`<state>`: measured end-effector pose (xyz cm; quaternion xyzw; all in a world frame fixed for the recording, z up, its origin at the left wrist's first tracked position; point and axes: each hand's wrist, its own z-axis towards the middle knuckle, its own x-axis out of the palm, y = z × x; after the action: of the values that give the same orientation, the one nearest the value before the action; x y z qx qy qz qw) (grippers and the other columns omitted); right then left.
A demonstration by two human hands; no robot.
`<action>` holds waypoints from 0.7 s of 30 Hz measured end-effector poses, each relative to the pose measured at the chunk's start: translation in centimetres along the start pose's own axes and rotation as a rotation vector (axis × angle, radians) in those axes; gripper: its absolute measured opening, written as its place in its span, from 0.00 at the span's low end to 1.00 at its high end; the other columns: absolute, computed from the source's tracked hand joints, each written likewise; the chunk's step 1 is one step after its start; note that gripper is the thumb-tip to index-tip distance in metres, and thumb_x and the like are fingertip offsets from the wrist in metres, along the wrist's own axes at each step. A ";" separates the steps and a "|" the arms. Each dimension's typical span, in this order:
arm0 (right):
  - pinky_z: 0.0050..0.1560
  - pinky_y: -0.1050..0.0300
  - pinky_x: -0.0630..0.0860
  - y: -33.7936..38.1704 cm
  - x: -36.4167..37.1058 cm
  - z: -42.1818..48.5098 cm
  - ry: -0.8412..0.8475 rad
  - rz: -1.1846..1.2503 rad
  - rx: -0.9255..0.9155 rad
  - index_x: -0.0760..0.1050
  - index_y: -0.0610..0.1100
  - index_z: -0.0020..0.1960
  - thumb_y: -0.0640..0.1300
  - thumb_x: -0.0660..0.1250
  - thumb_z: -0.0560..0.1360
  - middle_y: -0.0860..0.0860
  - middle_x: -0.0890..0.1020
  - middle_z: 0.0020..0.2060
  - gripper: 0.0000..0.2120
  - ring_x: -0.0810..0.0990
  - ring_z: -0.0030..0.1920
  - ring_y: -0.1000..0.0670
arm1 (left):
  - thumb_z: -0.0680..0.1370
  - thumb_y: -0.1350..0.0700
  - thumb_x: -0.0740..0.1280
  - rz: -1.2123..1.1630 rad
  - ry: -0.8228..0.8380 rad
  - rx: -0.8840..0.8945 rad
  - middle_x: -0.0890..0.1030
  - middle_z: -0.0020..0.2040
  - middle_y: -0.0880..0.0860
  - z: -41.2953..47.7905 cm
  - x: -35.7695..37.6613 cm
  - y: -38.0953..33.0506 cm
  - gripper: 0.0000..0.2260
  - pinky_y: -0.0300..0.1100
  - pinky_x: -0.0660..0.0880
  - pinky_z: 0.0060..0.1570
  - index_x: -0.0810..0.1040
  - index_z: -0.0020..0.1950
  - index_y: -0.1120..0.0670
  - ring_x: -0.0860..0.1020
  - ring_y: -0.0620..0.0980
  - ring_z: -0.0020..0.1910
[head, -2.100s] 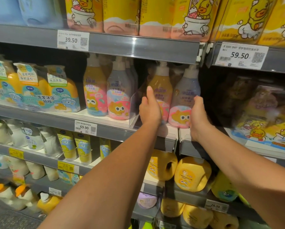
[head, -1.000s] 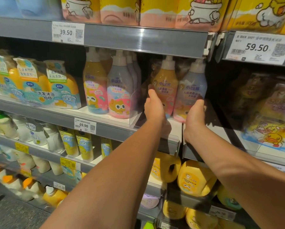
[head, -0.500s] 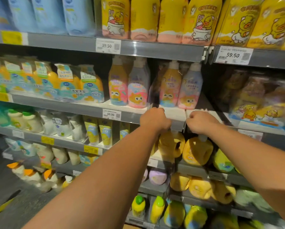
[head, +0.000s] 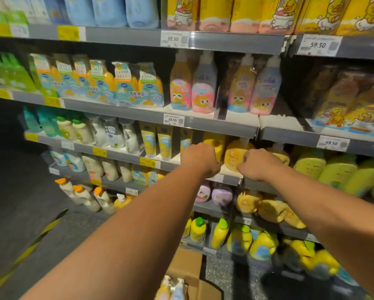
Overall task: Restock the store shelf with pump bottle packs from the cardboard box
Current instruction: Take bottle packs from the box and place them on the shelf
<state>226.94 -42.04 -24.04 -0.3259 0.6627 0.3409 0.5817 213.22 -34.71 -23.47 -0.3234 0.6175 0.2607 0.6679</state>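
Two pump bottle packs stand on the shelf (head: 216, 124) above the 69.90 tag. One pack (head: 255, 87) with an orange and a lilac bottle is on the right of a clear divider, a matching pack (head: 192, 87) on the left. My left hand (head: 198, 158) and my right hand (head: 258, 164) hang side by side below that shelf, in front of yellow bottles, fingers loosely curled and holding nothing. At the bottom edge sits the cardboard box (head: 187, 268) on the floor, with the top of another pack (head: 170, 287) showing in it.
Blue-and-orange refill packs (head: 125, 85) fill the shelf to the left. Duck-print packs (head: 350, 105) are on the right section. Lower shelves hold yellow, white and green bottles. Dark floor with a yellow stripe (head: 30, 250) lies to the left.
Both hands let go of the right pack, which now stands on the shelf, and dropped down to the shelf below. My view pulled back and tilted down, bringing the box into sight.
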 end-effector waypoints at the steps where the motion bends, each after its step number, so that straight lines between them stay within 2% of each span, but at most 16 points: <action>1: 0.47 0.54 0.72 0.3 0.6 -0.4 -0.002 0.002 -0.017 0.77 0.42 0.57 0.52 0.60 0.75 0.41 0.79 0.59 0.18 0.77 0.58 0.39 | 0.78 0.47 0.63 0.010 0.007 -0.013 0.79 0.59 0.57 -0.7 0.4 0.1 0.16 0.46 0.68 0.45 0.77 0.59 0.56 0.77 0.59 0.58; 6: 0.44 0.56 0.68 1.6 5.3 -4.2 0.052 -0.009 -0.089 0.77 0.41 0.58 0.53 0.61 0.76 0.40 0.78 0.59 0.18 0.77 0.58 0.39 | 0.77 0.47 0.62 -0.004 0.101 -0.054 0.79 0.60 0.57 -5.8 4.6 1.1 0.17 0.48 0.73 0.51 0.77 0.60 0.55 0.77 0.59 0.58; 12: 0.47 0.55 0.69 4.7 10.3 -9.0 0.142 -0.013 -0.075 0.76 0.43 0.61 0.52 0.60 0.77 0.42 0.78 0.61 0.19 0.77 0.59 0.39 | 0.78 0.48 0.62 0.063 0.185 -0.056 0.78 0.61 0.56 -11.0 7.6 4.4 0.17 0.44 0.67 0.45 0.76 0.62 0.55 0.76 0.57 0.60; 15: 0.47 0.55 0.70 7.2 12.1 -10.4 0.178 0.002 -0.058 0.76 0.44 0.58 0.52 0.61 0.76 0.43 0.78 0.58 0.17 0.77 0.57 0.40 | 0.78 0.47 0.63 0.056 0.181 -0.046 0.77 0.62 0.57 -12.4 8.2 7.3 0.18 0.45 0.68 0.46 0.74 0.64 0.54 0.76 0.57 0.60; 18: 0.46 0.55 0.70 10.2 14.2 -12.0 0.203 0.010 -0.040 0.77 0.43 0.53 0.51 0.61 0.76 0.42 0.80 0.55 0.14 0.77 0.53 0.40 | 0.78 0.48 0.63 0.018 0.204 -0.029 0.79 0.59 0.56 -13.9 9.4 10.3 0.17 0.46 0.67 0.44 0.74 0.62 0.55 0.77 0.58 0.57; 21: 0.48 0.54 0.71 13.1 16.7 -13.4 0.232 0.023 0.043 0.76 0.43 0.56 0.50 0.61 0.76 0.43 0.79 0.58 0.15 0.77 0.56 0.40 | 0.78 0.48 0.63 0.022 0.233 0.039 0.79 0.58 0.56 -15.3 10.8 12.8 0.15 0.46 0.67 0.43 0.77 0.59 0.55 0.77 0.57 0.56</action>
<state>206.89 -46.52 -38.48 -0.3432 0.7364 0.2931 0.5040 194.72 -38.44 -36.05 -0.3316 0.6995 0.2165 0.5948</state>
